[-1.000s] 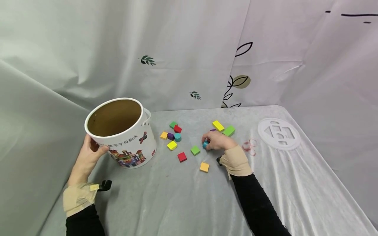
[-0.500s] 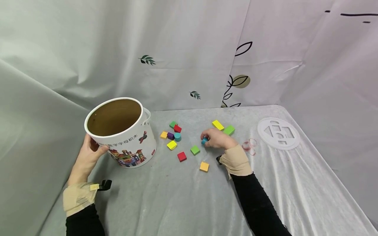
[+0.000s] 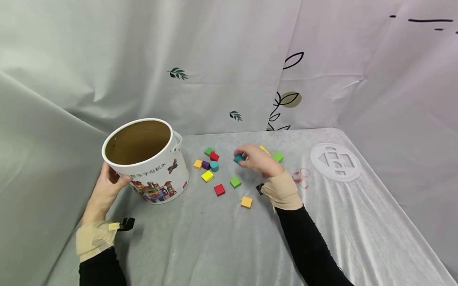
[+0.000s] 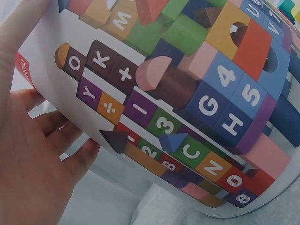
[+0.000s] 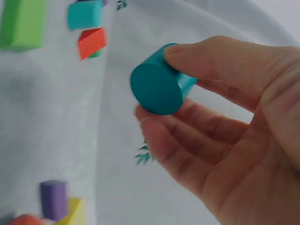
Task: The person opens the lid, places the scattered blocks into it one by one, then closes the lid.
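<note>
My left hand point(image 3: 103, 192) grips the left side of a large white bucket point(image 3: 179, 169), thumb on its printed front. The bucket tilts a little, and its brown inside shows at the top. In the left wrist view, curled fingers point(image 4: 51, 126) lie against the bucket's printed wall point(image 4: 154, 108). Over the table, my right hand point(image 3: 260, 159) pinches a teal cylinder block point(image 5: 157, 89) between thumb and fingers, its round end facing the right wrist camera. To the left of that hand lies a cluster with another teal cylinder point(image 3: 214, 166) and a purple block point(image 3: 205, 165).
Loose blocks lie nearer me: yellow point(image 3: 207, 176), red point(image 3: 220, 190), green point(image 3: 235, 182) and orange point(image 3: 246, 201). Behind the right hand are a light green block point(image 3: 278, 157) and a partly hidden yellow one point(image 3: 264, 149). Pinkish-red loops point(image 3: 301, 177) and a white cut-out disc point(image 3: 335, 162) lie right.
My right hand has lifted the teal cylinder and carried it a little left and up. An orange-red piece now peeks out by its wrist. The left hand and bucket stay put.
</note>
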Demonstrator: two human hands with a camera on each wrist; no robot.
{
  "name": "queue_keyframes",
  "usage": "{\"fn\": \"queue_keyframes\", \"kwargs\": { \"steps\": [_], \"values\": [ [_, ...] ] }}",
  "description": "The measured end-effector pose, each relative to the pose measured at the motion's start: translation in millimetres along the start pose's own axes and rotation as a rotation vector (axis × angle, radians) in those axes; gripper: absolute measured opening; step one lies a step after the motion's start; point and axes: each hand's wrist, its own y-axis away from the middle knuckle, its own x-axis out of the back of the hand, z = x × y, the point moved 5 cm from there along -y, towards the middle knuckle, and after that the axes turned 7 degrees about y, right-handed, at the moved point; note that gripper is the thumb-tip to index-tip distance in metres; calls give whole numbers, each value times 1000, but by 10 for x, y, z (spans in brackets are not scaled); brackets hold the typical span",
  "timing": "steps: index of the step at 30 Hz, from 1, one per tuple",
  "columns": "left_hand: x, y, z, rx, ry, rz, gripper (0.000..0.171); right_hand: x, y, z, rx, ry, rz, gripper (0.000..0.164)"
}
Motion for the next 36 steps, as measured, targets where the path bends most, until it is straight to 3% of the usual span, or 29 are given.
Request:
{"fn": "queue_keyframes", "kwargs": {
  "steps": [7, 11, 17, 29, 36],
  "values": [
    [4, 19, -9, 15, -37, 8, 86, 368, -175, -469, 97, -41, 104, 28],
    [7, 35, -7, 34, -83, 20, 85, 565, -306, -833, 190, -22, 187, 25],
    [0, 47, -13, 30, -59, 8, 86, 704, -539, -1391, 359, -113, 279, 27],
    [29, 27, 18, 12, -64, 5, 84, 495, -1008, -2160, 412, -59, 219, 31],
    [3, 46, 15, 27, -70, 6, 83, 194, -1161, -2282, 340, 31, 189, 32]
  ]
}}
